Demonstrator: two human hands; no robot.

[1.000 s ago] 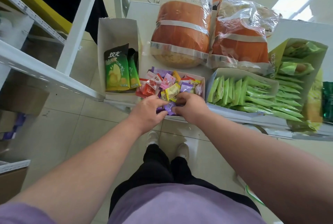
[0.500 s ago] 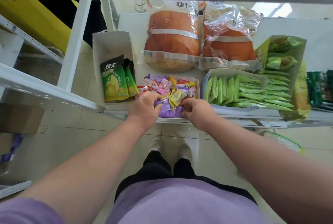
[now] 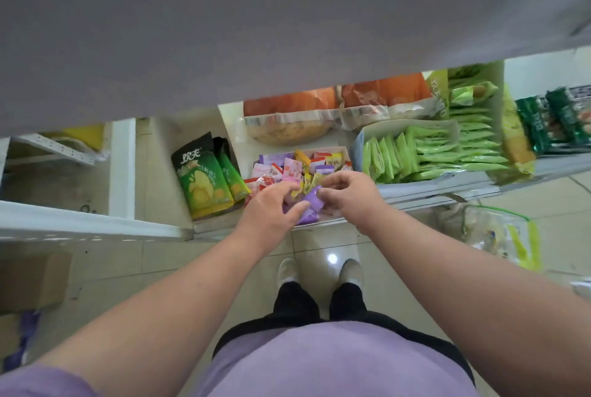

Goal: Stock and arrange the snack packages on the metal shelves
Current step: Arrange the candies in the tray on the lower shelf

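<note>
A small cardboard box (image 3: 343,153) on the metal shelf (image 3: 447,190) holds several mixed candy packets in purple, pink, red and yellow. Both my hands reach into its front. My left hand (image 3: 271,209) pinches a purple candy packet (image 3: 308,204) between thumb and fingers. My right hand (image 3: 350,193) has curled fingers touching the same purple packet from the right. Left of the box stand two green chip bags (image 3: 203,179) in a white carton. To the right a box of light green packets (image 3: 425,152) stands on its edge.
A grey upper shelf (image 3: 287,22) fills the top half of the view and hides the shelf's back. Two large orange snack bags (image 3: 335,102) lie behind the candy. Dark green packs (image 3: 555,120) sit far right. A clear plastic bag (image 3: 492,232) lies on the floor.
My head has dropped, so the upper shelf now covers the top of the view. My hands came closer together over the purple packet at the box's front.
</note>
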